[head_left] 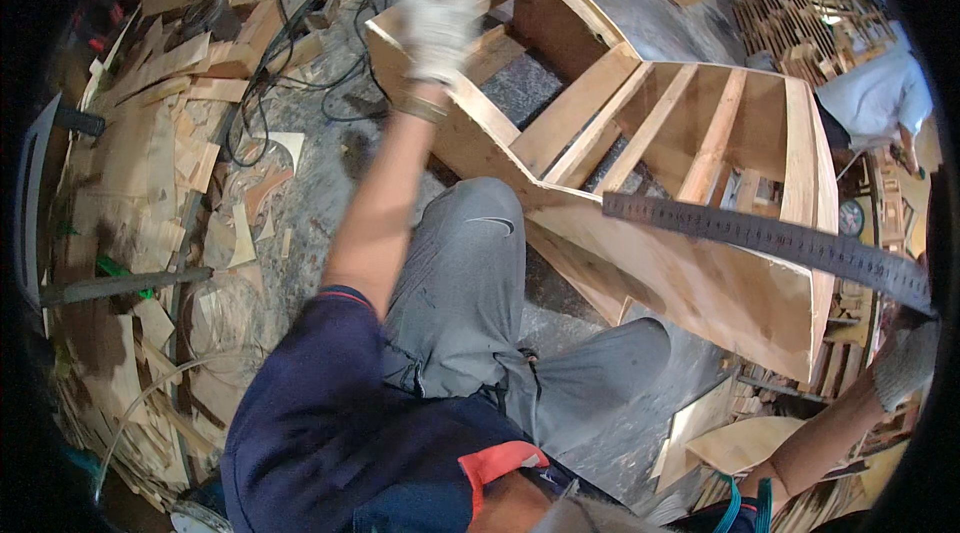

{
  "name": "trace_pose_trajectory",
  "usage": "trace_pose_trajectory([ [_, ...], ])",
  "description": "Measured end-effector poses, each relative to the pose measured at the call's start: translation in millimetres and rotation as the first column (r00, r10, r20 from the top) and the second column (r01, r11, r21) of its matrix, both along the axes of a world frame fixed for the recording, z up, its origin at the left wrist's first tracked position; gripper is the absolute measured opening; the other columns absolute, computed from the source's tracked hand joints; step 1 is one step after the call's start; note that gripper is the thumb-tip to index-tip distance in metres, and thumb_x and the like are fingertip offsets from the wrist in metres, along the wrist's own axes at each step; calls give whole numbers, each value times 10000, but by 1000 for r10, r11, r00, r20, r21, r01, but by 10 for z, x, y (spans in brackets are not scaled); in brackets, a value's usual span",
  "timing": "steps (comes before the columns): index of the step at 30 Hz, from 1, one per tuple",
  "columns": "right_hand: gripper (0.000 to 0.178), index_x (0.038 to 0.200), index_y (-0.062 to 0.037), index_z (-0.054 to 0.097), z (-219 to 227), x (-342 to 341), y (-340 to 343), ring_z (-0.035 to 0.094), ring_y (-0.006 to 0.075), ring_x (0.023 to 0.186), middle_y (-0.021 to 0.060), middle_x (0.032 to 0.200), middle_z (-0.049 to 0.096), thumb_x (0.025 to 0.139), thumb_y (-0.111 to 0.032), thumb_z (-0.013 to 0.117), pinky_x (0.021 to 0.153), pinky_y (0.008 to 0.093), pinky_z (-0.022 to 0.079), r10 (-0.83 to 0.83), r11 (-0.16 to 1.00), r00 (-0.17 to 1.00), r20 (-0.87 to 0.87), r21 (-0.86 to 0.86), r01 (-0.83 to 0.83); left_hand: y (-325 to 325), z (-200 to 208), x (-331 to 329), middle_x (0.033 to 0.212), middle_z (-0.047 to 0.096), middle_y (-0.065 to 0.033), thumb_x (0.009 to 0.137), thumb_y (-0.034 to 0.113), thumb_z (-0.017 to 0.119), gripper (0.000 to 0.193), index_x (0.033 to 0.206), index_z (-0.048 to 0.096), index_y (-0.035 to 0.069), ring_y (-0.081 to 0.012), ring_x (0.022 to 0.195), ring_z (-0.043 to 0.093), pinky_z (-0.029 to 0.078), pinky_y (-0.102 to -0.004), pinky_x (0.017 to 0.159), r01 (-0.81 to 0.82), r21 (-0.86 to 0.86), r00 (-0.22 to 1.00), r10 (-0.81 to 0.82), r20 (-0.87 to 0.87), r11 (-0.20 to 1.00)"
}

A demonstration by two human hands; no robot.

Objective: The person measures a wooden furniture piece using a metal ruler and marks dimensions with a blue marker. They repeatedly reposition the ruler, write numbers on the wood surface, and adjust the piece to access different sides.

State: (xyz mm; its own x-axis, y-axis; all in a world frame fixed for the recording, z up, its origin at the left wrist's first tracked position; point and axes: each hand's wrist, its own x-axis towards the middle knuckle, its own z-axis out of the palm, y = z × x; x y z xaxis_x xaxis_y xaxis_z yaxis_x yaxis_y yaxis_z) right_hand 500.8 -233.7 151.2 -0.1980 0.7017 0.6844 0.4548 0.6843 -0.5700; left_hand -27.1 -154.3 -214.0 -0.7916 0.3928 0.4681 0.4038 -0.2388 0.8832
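Observation:
A large wooden frame (675,253) of plywood sides and crosswise slats stands in front of my knees. My left hand (440,28), in a white glove, is over its far left corner; motion smears the fingers, so their state is unclear. At the far right, my gloved right hand (905,363) is closed at the end of a steel ruler (740,223). The ruler reaches left across the frame's near edge. A dark upright piece stands at its right end, too dim to make out. The right fingers are partly lost in the dark rim.
Wood offcuts (150,163) lie heaped along the left, with black cables (290,83) beside them. Another person in a light shirt (880,93) is at the right. Behind the frame are stacked wood strips (790,23). Curved plywood pieces (745,443) lie at the lower right.

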Motion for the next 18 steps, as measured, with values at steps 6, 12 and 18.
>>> trace_pose_trajectory([
  [6,362,1112,-88,567,-1080,-160,-285,604,257,897,86,887,567,1104,-430,447,908,414,488,14,981,947,-320,-179,-75,432,-1591,-1564,1201,680,-309,808,809,576,971,1241,665,-56,-474,1158,618,463,-502,995,-232,-623,972,200,-121,747],
  [12,353,1049,-88,541,-1712,-124,54,610,269,914,88,887,593,1096,-430,465,923,428,492,253,940,850,-462,-89,-328,373,-1971,-1973,1216,713,-219,994,580,515,669,1254,684,-12,-359,1137,654,467,-433,971,77,-465,997,-67,38,882],
  [18,310,1059,-81,549,-1608,569,144,617,286,960,91,931,595,1077,-386,501,1063,477,456,-114,993,843,-525,-54,101,-329,-1821,-1246,1101,737,-166,1026,560,508,624,1235,701,4,-267,1005,653,484,-400,893,119,-431,992,-92,84,895],
])
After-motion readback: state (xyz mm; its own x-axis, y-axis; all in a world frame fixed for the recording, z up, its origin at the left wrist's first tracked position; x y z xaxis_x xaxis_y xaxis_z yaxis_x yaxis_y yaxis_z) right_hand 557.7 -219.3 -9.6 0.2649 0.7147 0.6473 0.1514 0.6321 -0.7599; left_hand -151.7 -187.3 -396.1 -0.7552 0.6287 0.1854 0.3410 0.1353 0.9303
